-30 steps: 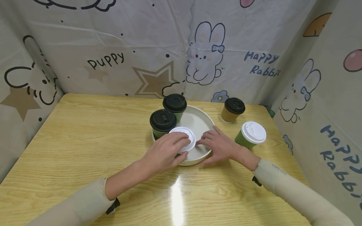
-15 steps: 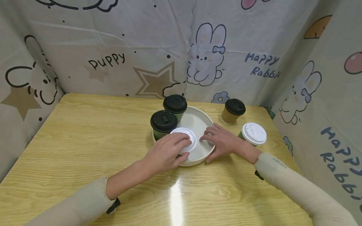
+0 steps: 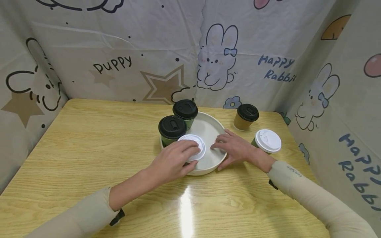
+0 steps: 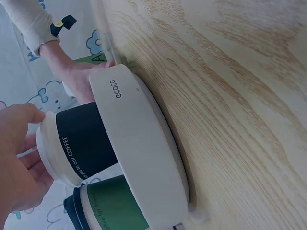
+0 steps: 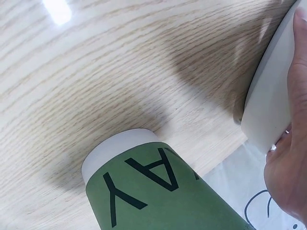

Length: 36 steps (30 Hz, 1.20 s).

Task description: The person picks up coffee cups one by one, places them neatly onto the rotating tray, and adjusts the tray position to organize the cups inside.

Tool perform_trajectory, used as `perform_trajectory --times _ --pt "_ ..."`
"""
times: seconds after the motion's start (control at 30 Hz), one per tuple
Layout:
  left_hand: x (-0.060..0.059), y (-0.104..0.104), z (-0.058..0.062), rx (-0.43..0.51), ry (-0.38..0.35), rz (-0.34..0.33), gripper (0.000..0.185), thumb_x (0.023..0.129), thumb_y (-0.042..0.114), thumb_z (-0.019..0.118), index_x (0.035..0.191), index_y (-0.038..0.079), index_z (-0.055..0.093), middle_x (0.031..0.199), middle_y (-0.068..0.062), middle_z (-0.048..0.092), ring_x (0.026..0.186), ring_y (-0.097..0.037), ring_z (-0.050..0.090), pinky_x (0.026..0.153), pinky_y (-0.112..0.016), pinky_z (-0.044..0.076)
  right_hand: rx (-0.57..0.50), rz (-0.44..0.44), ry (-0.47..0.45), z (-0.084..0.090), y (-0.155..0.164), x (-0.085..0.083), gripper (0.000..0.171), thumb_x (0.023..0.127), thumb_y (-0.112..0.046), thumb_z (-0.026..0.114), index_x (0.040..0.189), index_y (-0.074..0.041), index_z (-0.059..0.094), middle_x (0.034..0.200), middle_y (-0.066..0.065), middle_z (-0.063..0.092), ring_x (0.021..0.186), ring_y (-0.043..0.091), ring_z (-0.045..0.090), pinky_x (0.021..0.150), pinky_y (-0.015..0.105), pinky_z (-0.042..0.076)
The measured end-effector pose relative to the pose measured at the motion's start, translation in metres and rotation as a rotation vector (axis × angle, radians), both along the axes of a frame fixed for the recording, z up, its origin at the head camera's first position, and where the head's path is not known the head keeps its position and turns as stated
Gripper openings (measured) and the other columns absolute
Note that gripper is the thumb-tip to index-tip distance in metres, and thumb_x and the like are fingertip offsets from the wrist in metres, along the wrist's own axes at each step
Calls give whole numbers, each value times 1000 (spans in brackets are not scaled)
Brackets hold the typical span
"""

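Observation:
A round white tray (image 3: pixel 209 126) sits mid-table with three lidded paper cups in it. My left hand (image 3: pixel 184 157) grips the front one, a dark cup with a white lid (image 3: pixel 197 145), with fingers curled over the lid. The left wrist view shows that dark cup (image 4: pixel 82 139) standing in the tray (image 4: pixel 144 143), my left hand (image 4: pixel 19 158) round its lid. My right hand (image 3: pixel 231 148) rests on the tray's right rim, fingers laid fairly straight over it. Its thumb lies against the outer wall (image 5: pixel 268 105).
Two green cups with black lids (image 3: pixel 172 127) (image 3: pixel 185 109) stand at the tray's left and back. A brown black-lidded cup (image 3: pixel 246 116) and a green white-lidded cup (image 3: pixel 267 141) stand on the wooden table (image 3: pixel 89 148) right of the tray. Printed cloth walls enclose three sides.
My right hand has slid a little away from me along the tray's right rim. My left hand has stayed on the white lid.

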<state>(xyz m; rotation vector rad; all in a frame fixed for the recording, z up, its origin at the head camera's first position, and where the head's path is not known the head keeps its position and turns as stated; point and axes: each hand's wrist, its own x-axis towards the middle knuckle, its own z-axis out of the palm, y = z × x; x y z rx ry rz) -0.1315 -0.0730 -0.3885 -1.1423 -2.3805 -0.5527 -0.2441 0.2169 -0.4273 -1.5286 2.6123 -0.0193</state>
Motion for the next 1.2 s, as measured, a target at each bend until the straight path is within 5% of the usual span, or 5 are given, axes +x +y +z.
perform_trajectory --times 0.6,1.2 --pt "-6 -9 2 21 -27 -43 33 87 21 75 115 4 69 121 -10 64 115 -25 60 100 -37 48 -49 66 20 -2 6 2 76 76 -73 69 127 -18 66 123 7 62 119 26 54 116 59 19" --pt "-14 -24 3 3 -37 -54 33 84 18 73 113 4 67 122 -9 63 114 -26 60 98 -40 50 -46 -30 -9 -2 -3 19 70 79 -69 69 127 -18 65 118 5 61 117 27 53 115 60 19"
